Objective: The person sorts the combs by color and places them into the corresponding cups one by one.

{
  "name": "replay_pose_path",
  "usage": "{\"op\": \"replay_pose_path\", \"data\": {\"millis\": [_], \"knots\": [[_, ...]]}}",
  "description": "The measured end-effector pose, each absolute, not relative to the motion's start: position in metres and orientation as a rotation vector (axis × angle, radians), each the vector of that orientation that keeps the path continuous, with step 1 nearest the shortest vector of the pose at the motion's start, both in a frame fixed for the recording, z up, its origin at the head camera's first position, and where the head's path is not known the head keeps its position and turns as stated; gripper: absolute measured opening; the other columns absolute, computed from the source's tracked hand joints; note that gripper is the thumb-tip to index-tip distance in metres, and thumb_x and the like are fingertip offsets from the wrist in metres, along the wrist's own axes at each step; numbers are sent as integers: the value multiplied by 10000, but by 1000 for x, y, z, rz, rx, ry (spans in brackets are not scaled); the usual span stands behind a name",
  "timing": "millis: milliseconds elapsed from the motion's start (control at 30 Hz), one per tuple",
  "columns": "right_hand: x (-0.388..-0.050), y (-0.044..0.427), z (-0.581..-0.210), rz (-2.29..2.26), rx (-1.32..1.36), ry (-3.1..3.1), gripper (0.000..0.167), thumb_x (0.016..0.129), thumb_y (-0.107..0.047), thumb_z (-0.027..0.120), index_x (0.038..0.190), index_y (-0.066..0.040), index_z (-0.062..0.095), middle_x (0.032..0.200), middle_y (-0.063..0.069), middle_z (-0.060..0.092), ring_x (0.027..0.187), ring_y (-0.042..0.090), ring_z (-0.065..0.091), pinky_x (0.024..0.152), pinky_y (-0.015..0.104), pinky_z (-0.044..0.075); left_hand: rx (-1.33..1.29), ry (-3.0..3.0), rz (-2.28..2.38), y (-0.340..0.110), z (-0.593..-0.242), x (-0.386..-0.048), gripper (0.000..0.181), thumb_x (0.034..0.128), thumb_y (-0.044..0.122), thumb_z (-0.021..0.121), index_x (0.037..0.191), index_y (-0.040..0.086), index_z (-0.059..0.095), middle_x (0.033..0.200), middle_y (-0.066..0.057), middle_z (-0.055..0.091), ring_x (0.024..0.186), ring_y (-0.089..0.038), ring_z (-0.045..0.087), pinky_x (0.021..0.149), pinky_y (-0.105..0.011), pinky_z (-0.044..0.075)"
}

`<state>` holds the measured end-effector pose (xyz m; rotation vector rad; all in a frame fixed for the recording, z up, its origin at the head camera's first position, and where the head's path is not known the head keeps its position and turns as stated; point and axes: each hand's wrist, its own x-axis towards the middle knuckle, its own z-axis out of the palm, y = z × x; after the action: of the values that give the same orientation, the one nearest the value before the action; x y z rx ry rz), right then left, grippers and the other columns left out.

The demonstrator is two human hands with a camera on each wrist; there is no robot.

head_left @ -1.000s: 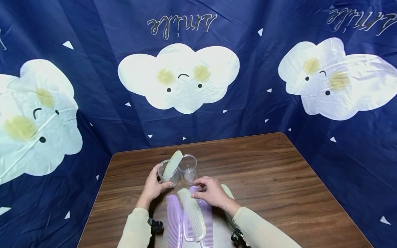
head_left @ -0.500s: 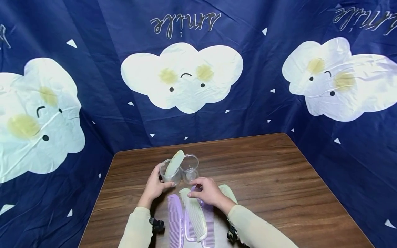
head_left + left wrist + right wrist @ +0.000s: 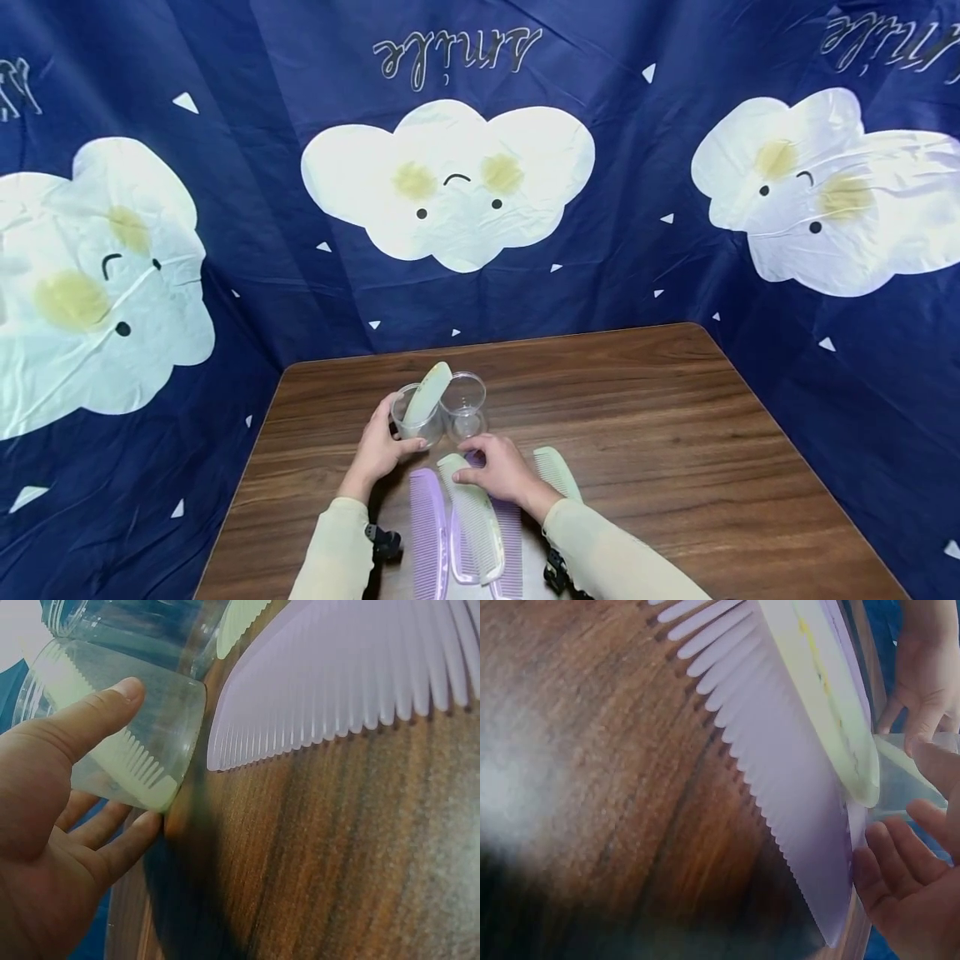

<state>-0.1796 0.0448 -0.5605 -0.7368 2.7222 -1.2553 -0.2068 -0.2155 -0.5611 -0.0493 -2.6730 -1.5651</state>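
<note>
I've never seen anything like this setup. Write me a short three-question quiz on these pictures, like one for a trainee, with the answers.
1. What does the left hand grip?
A) a navy cloth backdrop
B) a clear, round plastic cup
C) a cream fabric sleeve

2. True or false: the other clear plastic cup, to the right of the gripped one in the head view, has a comb standing in it.

3. Fill in the colour: the pale green plastic comb in the central pile lies on top of at least one ____ comb.

Key:
1. B
2. False; no comb shows inside it.
3. Purple; a purple plastic comb shows beneath it.
</note>
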Motion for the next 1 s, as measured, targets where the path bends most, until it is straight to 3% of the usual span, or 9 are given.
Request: {"op": "replay_pose_path", "data": {"millis": [400,667,1000], "knots": [[-188,34,-562,-1103,-735,2785,483,782,-390,888,1177,-144,762,1091,-7,757,955,137,676,856,293,563,-54,-2671,-1544,-216,-563,-209,998,734,87,930,1549,104,353,1505,-211,436,1374,-417,487,1017,-523,554],[-182,27,-560,-886,-810,2843,571,754,-439,893,1233,-170,736,1197,1,744,1131,231,674,989,378,552,-59,-2671,-1541,-215,-564,-208,997,741,80,924,1554,85,347,1513,-220,432,1382,-424,482,1021,-517,553],[-183,26,-562,-846,-863,2858,533,730,-376,916,1201,-192,747,1215,-5,741,1166,250,658,1018,377,531,-64,-2659,-1556,-216,-564,-209,1000,736,71,925,1552,97,349,1509,-217,435,1383,-417,487,1023,-522,551]]}}
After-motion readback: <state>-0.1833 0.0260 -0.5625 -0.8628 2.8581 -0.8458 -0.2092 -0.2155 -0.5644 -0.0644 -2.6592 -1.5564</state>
